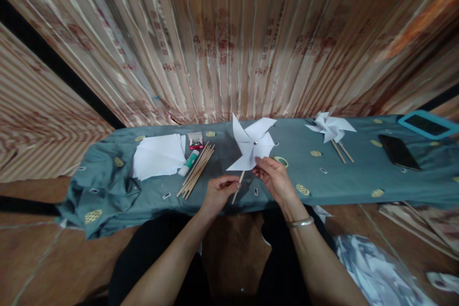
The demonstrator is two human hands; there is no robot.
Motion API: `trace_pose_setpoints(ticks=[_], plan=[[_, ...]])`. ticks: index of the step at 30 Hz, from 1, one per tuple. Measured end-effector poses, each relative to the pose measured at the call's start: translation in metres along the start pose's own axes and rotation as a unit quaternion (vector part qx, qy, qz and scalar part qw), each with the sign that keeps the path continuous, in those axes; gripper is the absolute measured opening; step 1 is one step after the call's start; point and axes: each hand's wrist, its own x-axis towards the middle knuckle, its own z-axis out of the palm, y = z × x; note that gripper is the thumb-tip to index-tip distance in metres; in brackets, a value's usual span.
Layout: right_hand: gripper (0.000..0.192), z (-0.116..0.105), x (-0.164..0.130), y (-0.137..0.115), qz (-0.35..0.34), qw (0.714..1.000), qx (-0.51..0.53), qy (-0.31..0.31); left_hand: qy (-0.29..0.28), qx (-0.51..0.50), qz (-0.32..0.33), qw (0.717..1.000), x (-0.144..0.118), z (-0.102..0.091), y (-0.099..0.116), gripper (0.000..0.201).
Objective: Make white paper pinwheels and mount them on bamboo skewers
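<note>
A white paper pinwheel (263, 142) with a shiny pin at its centre is held up over the cloth-covered table. My left hand (218, 193) pinches its thin wooden stick (237, 188) below the blades. The fingers of my right hand (274, 176) are closed on the lower edge of a paper blade, near the stick. Behind my right hand lies something with yellow-green rings (281, 160), perhaps scissors, partly hidden. Left of my left hand is a bundle of wooden sticks (196, 172), beside a green and white glue stick (188, 163).
A stack of white paper (158, 155) and a small red box of pins (195, 140) are on the left. Finished pinwheels (332, 126), a dark phone (398, 151) and a blue-framed tablet (428, 124) lie right. A bag of white paper pieces (376, 267) stands on the floor.
</note>
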Motion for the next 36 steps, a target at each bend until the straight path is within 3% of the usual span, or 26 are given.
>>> trace_pose_setpoints(ticks=[10,14,22,30,36], plan=[[0.040,-0.007,-0.010,-0.012,-0.115,0.972,-0.204,-0.002,0.007,-0.012,-0.001,1.000,0.001,-0.005,0.004,0.026],[0.037,-0.017,-0.018,-0.024,-0.104,0.980,-0.167,0.002,0.023,-0.018,0.018,0.999,-0.002,-0.008,0.010,0.027],[0.031,-0.032,-0.011,-0.033,-0.172,0.977,-0.017,0.126,0.022,0.008,0.041,0.999,-0.021,-0.007,0.027,0.026],[0.042,-0.011,-0.008,-0.022,-0.191,0.977,-0.046,0.084,0.058,0.003,0.048,0.997,-0.043,-0.016,0.029,0.023],[0.041,-0.005,-0.009,-0.018,-0.179,0.982,-0.035,0.042,0.067,-0.016,0.056,0.996,-0.039,-0.013,0.018,0.020]])
